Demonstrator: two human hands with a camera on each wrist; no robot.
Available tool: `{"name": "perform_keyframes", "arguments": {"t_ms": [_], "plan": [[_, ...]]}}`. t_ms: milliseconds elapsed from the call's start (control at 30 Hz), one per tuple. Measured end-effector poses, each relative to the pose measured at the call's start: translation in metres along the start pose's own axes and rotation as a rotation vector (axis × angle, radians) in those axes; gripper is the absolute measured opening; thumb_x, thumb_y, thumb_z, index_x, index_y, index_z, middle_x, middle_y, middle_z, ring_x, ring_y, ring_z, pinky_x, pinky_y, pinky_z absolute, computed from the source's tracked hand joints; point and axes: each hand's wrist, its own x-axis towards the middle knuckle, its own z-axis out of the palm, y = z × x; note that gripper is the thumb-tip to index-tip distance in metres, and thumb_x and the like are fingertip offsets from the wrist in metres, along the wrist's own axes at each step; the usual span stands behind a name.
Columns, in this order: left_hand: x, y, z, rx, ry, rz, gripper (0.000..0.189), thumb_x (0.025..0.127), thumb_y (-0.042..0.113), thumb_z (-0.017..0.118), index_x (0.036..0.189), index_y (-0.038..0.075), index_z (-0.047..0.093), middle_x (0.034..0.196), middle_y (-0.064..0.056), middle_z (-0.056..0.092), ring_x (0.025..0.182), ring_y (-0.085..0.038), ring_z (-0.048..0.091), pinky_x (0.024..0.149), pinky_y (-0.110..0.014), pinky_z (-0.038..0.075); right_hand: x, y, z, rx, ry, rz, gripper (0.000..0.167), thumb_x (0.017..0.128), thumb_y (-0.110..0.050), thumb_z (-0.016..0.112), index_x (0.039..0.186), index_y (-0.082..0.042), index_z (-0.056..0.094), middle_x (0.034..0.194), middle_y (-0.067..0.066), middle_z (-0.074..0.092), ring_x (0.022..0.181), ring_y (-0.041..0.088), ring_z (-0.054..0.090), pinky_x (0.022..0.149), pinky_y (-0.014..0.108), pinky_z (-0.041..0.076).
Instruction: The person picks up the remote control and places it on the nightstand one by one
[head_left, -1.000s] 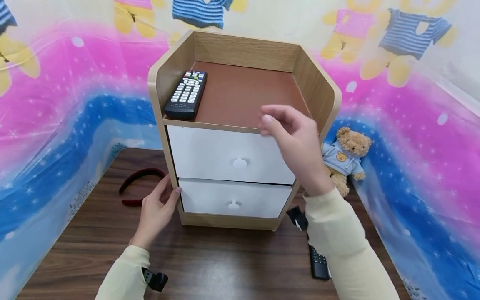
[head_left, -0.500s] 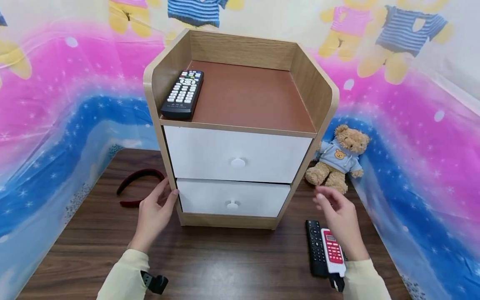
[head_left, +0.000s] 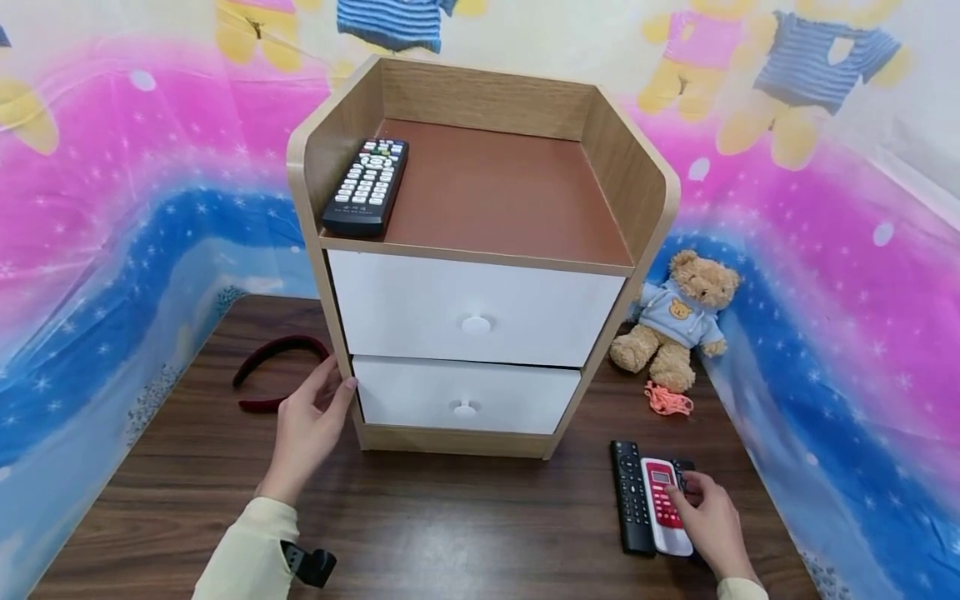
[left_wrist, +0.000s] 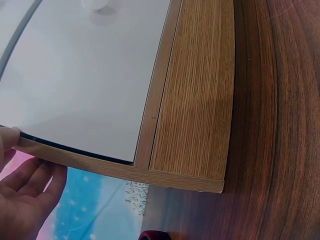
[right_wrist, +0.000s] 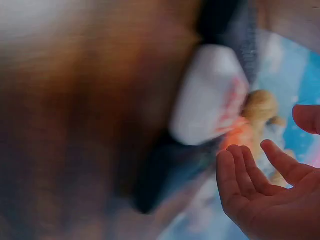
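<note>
My left hand (head_left: 307, 433) grips the left edge of a small wooden cabinet (head_left: 453, 442), thumb on its front and fingers against its outer side. In the left wrist view, the fingers (left_wrist: 37, 182) bend around that edge. My right hand (head_left: 712, 521) hovers over a red and white remote (head_left: 662, 500), thumb above its keys. In the right wrist view, a gap parts the thumb from the fingers (right_wrist: 235, 175), with nothing held. A slim black remote (head_left: 632, 500) lies left of it. Another dark remote (head_left: 682, 467) is mostly hidden at its right.
A large black remote (head_left: 367, 187) lies on the cabinet's brown top. Two white drawers (head_left: 405, 304) are closed. A teddy bear (head_left: 678, 312) sits at right, a coral cord bundle (head_left: 667, 400) by its feet. A dark red headband (head_left: 262, 358) lies at left on the wooden table (head_left: 450, 533).
My right hand has gone from the cabinet's top front edge, past the bear, down to the remotes. The coral cord bundle now shows by the bear's feet. The left hand keeps its place.
</note>
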Motion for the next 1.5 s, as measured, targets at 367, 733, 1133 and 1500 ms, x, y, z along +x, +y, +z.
{"name": "perform_keyframes", "arguments": {"t_ms": [367,733,1133,1500], "plan": [[0.000,0.000,0.000,0.019,0.007,-0.004,0.046,0.100,0.020,0.060,0.143,0.003,0.052,0.121,-0.020,0.068,0.105,-0.029,0.066,0.078,0.000,0.039,-0.002,0.022,0.019,-0.025,0.128,0.109,0.055,0.092,-0.016,0.062,0.134,0.014,0.043,0.123,0.038,0.041,0.118,0.051,0.032,0.100,0.062,0.028],[-0.001,0.001,0.000,0.018,0.003,-0.012,0.047,0.101,0.021,0.059,0.143,0.003,0.052,0.122,-0.021,0.067,0.105,-0.029,0.066,0.077,0.001,0.039,0.001,0.047,0.010,-0.053,0.093,0.274,0.056,0.091,-0.017,0.059,0.133,0.017,0.040,0.122,0.039,0.044,0.116,0.053,0.034,0.102,0.063,0.026],[-0.002,0.002,0.001,0.018,-0.008,-0.034,0.047,0.101,0.023,0.058,0.144,0.004,0.051,0.124,-0.020,0.067,0.106,-0.029,0.066,0.079,-0.003,0.041,0.002,0.056,0.011,-0.038,0.112,0.221,0.056,0.088,-0.011,0.068,0.130,0.017,0.045,0.114,0.038,0.053,0.109,0.050,0.047,0.099,0.062,0.033],[-0.002,0.000,0.001,-0.003,0.004,-0.017,0.046,0.100,0.019,0.060,0.143,0.002,0.052,0.124,-0.020,0.066,0.106,-0.028,0.065,0.078,0.000,0.040,0.001,0.050,0.006,0.003,0.127,0.179,0.048,0.092,-0.006,0.064,0.133,0.012,0.047,0.105,0.033,0.063,0.098,0.046,0.058,0.099,0.062,0.027]]}}
